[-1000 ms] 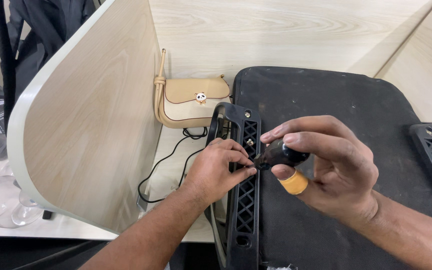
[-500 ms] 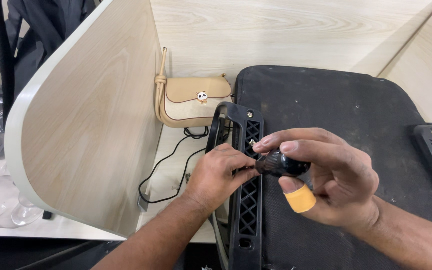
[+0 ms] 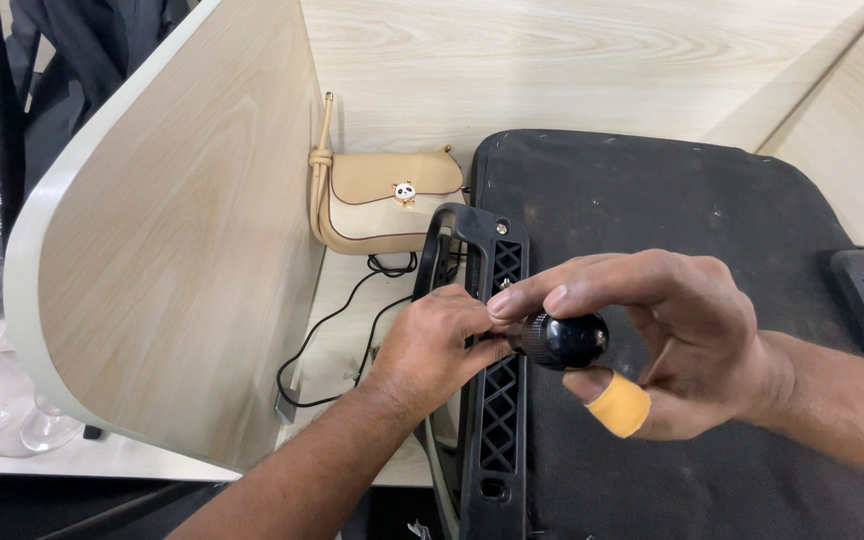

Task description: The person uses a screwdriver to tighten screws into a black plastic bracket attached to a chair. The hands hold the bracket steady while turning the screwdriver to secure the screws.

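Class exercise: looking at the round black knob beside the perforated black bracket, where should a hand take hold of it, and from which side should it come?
Grip the black knob around its rounded ribbed head, coming from the right, as the right hand does. The left hand and the bracket appear to block its left end, so only the right side is free.

A glossy black knob [image 3: 562, 340] is showing between the fingers, and a tan-orange bandage [image 3: 619, 405] is wrapping the right thumb. The seat [image 3: 672, 220] is looking matte black and dusty, its black plastic armrest [image 3: 497, 390] showing a diamond lattice pattern. The partition [image 3: 172, 260] is showing pale wood grain with a white edge. The handbag [image 3: 382, 200] is showing beige with brown piping, and a black cable [image 3: 337, 320] is trailing beside it.
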